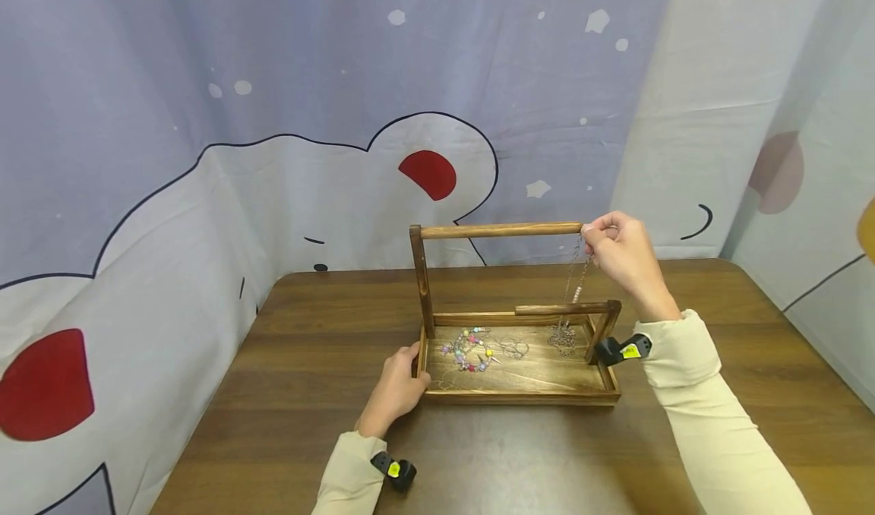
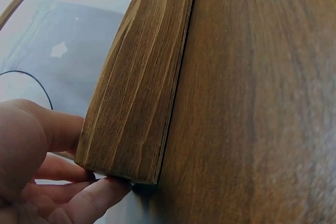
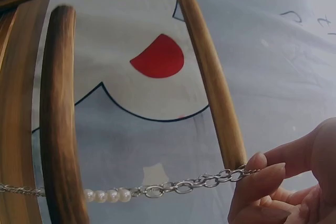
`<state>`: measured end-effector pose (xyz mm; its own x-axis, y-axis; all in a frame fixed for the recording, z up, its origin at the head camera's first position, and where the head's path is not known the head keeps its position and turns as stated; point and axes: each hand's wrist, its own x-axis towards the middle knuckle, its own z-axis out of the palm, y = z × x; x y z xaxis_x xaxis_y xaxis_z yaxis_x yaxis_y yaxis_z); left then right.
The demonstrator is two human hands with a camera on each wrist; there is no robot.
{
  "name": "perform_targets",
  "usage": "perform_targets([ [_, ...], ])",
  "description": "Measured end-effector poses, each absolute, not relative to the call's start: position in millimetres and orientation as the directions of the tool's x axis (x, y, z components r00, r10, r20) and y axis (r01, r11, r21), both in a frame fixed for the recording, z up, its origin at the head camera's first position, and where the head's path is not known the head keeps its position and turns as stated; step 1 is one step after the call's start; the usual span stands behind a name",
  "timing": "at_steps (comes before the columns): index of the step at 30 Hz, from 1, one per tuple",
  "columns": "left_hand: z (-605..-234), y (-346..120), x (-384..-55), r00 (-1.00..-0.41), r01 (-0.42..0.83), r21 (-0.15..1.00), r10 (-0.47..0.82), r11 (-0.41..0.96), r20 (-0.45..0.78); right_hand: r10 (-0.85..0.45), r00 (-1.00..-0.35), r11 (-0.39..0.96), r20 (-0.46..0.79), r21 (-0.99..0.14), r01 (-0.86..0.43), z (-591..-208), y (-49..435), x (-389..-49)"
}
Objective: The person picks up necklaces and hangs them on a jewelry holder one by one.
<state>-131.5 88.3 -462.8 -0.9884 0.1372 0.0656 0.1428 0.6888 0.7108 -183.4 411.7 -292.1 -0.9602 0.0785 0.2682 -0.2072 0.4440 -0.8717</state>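
Observation:
A wooden jewelry stand [image 1: 519,397] has a tray base, a tall upper bar [image 1: 499,230] and a shorter lower bar [image 1: 560,309]. At the free end of the upper bar, my right hand [image 1: 625,253] pinches a silver chain necklace [image 3: 184,186] with a row of white pearl beads. Its strands hang past the lower bar, and part of the chain lies heaped in the tray. My left hand [image 1: 395,386] grips the tray's left front corner, thumb on one side and fingers round the end, as the left wrist view shows.
A colourful beaded bracelet [image 1: 468,352] and a thin chain [image 1: 511,348] lie in the tray. Beneath the stand is a brown wooden table [image 1: 328,333]. A printed curtain [image 1: 307,82] hangs behind it.

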Motion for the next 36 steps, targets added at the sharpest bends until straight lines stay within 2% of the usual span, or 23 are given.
perform_targets([
  [13,-461.8,90.3,-132.1,-0.992,0.118,0.711,0.121,0.694,0.046,0.133,-0.96,0.424,0.247,-0.89,-0.17,-286.5,415.6,-198.4],
  [23,-461.1,90.6,-131.3,-0.993,0.099,0.715,0.11,0.692,0.03,0.143,-0.945,0.543,0.294,-0.822,-0.173,-278.2,408.4,-204.6],
  [36,-461.6,90.7,-132.1,-0.992,0.111,0.71,0.122,0.695,0.036,0.102,-0.939,0.558,0.329,-0.8,-0.22,-275.1,389.6,-205.4],
])
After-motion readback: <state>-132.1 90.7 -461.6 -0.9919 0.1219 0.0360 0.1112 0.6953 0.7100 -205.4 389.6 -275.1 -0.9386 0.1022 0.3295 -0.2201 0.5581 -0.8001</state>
